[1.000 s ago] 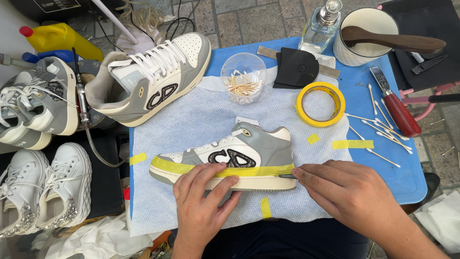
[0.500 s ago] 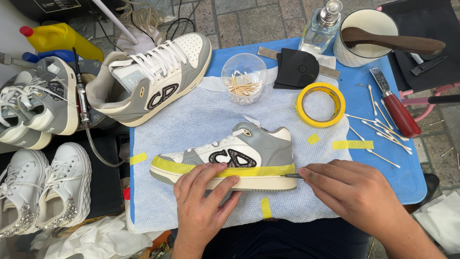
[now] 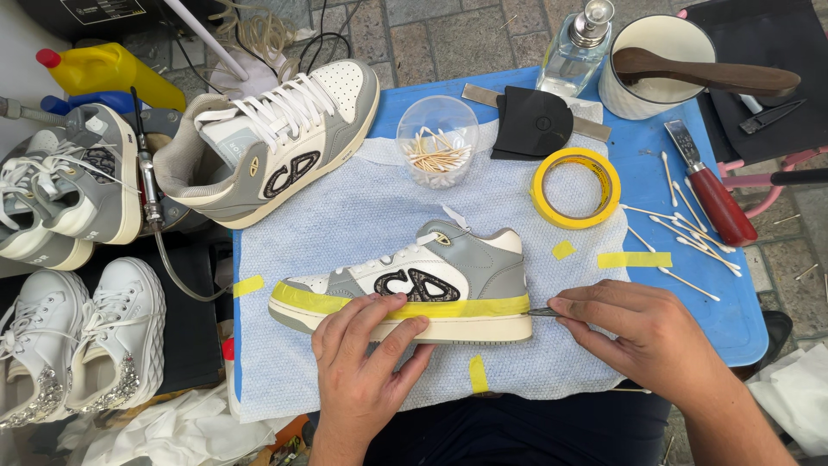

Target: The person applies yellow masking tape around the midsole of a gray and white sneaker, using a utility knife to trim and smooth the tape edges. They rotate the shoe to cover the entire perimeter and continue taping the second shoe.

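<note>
Grey-and-white leather sneaker (image 3: pixel 448 276), sole edge banded in yellow tape (image 3: pixel 405 308), on textured cloth (image 3: pixel 345 216).
Left hand (image 3: pixel 366 362) flat, fingers spread; right hand (image 3: pixel 647 332) fingers pinched on thin metal tool (image 3: pixel 542 312), mostly hidden.

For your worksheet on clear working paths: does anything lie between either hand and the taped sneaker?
Nothing visible does. The left hand already rests on the taped sneaker, and the right hand holds a thin tool at its heel.
</note>
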